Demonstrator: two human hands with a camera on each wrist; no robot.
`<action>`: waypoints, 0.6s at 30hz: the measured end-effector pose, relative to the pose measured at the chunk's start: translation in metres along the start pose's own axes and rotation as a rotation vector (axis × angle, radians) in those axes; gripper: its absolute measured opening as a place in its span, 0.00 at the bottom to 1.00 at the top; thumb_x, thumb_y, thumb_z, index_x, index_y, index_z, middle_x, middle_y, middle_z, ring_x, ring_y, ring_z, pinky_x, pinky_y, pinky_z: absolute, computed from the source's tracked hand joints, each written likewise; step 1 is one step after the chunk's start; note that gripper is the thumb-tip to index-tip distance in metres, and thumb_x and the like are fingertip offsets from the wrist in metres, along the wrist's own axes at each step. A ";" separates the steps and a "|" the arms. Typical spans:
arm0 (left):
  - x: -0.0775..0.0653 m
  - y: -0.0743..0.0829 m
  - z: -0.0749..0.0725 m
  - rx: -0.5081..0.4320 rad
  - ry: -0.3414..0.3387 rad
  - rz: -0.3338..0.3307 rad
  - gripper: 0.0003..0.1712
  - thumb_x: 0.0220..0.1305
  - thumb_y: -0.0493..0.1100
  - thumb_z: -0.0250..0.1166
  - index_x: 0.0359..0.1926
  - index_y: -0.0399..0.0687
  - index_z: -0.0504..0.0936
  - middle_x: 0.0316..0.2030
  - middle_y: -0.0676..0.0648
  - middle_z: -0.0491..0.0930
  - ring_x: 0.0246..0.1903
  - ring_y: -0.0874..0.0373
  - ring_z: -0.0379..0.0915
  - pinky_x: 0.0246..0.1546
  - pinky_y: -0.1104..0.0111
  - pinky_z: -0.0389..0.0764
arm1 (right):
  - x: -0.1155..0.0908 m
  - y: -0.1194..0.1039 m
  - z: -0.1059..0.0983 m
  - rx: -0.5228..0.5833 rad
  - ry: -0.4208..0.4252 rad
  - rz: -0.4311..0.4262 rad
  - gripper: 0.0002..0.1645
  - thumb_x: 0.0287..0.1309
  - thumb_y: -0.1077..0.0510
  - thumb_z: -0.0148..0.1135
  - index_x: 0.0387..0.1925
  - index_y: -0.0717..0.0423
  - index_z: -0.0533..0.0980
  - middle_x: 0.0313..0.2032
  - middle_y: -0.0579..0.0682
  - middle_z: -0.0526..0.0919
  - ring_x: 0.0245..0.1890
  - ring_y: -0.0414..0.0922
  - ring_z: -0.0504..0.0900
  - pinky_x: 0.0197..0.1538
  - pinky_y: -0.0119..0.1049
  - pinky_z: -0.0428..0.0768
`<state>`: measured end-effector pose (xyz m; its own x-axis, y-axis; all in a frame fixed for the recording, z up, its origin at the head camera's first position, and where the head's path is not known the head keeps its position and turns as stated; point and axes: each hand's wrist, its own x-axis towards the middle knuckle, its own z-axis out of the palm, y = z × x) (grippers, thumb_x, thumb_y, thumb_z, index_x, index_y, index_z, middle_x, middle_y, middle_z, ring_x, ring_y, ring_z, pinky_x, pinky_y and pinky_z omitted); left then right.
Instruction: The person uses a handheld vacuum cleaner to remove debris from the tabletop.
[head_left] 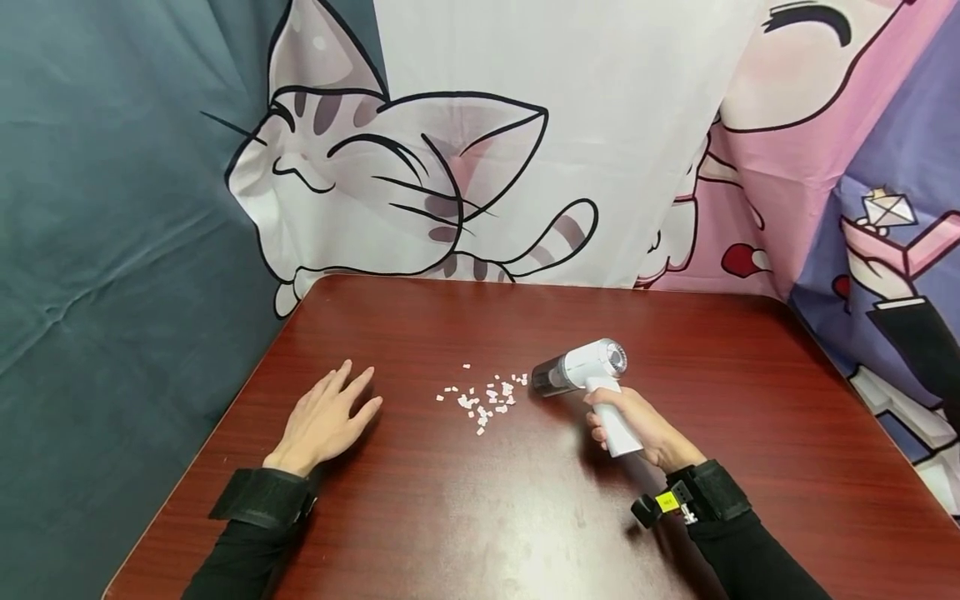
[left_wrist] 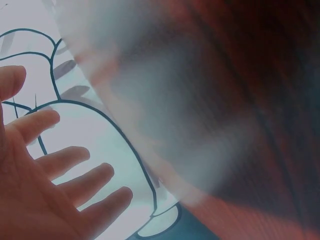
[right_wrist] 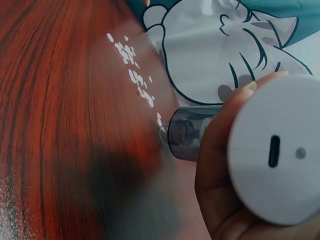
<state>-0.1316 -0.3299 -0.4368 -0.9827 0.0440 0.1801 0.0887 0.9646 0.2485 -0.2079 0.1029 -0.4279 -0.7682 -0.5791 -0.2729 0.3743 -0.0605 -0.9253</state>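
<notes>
My right hand (head_left: 636,422) grips the white handle of a small handheld vacuum cleaner (head_left: 592,367). Its dark see-through nozzle end points left, just beside a scatter of small white paper bits (head_left: 487,402) on the table. In the right wrist view the round handle base of the vacuum (right_wrist: 275,150) faces the camera, with a slot in it, and the paper bits (right_wrist: 132,65) lie beyond the clear nozzle. Left of the bits, my left hand (head_left: 322,421) is held palm down with fingers spread and holds nothing. The left wrist view shows those fingers (left_wrist: 85,180) straight.
A reddish-brown wooden table (head_left: 420,517) lies under both hands. Behind it hangs a cloth printed with a cartoon cat (head_left: 360,192), and a plain teal part (head_left: 112,250) hangs at the left. A black band with a small device (head_left: 667,500) sits on the right wrist.
</notes>
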 end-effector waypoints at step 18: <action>-0.009 -0.007 -0.006 0.017 0.018 -0.025 0.35 0.64 0.63 0.47 0.66 0.51 0.63 0.65 0.35 0.53 0.62 0.38 0.49 0.54 0.44 0.54 | 0.009 -0.005 0.004 0.000 -0.087 -0.043 0.06 0.59 0.60 0.48 0.31 0.60 0.63 0.18 0.49 0.70 0.15 0.40 0.71 0.18 0.31 0.74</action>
<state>-0.1224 -0.3389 -0.4348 -0.9814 0.0154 0.1913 0.0615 0.9695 0.2373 -0.2151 0.0949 -0.4250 -0.7356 -0.6445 -0.2087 0.3416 -0.0868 -0.9358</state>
